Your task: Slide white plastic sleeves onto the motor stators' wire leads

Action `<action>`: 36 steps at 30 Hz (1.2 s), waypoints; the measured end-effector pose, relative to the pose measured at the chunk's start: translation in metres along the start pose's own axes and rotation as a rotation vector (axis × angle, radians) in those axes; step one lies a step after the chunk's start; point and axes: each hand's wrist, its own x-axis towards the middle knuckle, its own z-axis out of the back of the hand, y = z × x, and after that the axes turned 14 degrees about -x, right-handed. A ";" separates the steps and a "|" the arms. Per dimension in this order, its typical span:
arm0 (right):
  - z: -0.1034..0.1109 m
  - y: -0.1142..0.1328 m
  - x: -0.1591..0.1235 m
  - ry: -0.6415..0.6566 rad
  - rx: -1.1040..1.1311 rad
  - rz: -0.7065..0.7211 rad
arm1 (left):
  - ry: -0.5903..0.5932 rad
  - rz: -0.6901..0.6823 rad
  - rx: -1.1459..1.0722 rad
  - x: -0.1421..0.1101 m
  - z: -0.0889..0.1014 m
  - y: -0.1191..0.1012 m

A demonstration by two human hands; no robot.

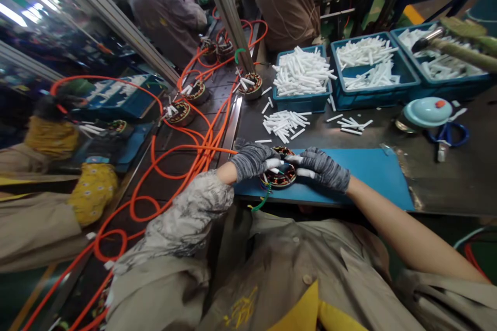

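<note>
Khaki cloth shirt (272,263) sat nearest my camera. Ring-shaped, orange-and-black wound coil (278,182) lay on the flat blue mat (365,168), dark bench (442,186) beneath. Grey-striped gloved left hand (253,160) and matching right hand (323,169) met its opposite sides; I couldn't tell if either clamped it. Loose white tubes (285,124) lay beyond.

Coil ring (280,181): partly hidden by left hand (254,160) and right hand (324,168); grip detail too small to read. Rightmost bin (452,86) partly covered by wooden handle (464,55), cut at right edge. Orange tubing (152,149) exits bottom. Co-worker's dark glove (48,107) blurred.
</note>
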 end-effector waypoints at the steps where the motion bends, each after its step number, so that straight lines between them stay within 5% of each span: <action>1: 0.000 0.003 0.003 0.023 -0.047 0.007 | -0.009 0.003 -0.032 -0.005 -0.001 0.000; 7: -0.006 0.022 0.021 0.036 -0.132 -0.061 | -0.092 0.040 -0.205 -0.025 -0.017 0.000; 17: -0.008 0.030 0.016 -0.030 0.651 -0.319 | -0.014 0.037 -0.596 -0.027 -0.020 -0.006; 23: -0.006 0.034 0.017 -0.004 0.402 -0.342 | 0.011 0.097 -0.177 -0.017 -0.008 -0.020; 28: 0.004 0.031 0.002 -0.098 0.372 -0.371 | 0.170 0.207 0.185 0.000 -0.004 -0.046; 31: 0.009 0.031 -0.010 -0.101 0.474 -0.402 | 0.184 0.172 0.192 0.010 -0.001 -0.055; 36: 0.000 0.036 -0.015 -0.161 0.436 -0.383 | 0.371 0.187 0.262 0.020 0.007 -0.056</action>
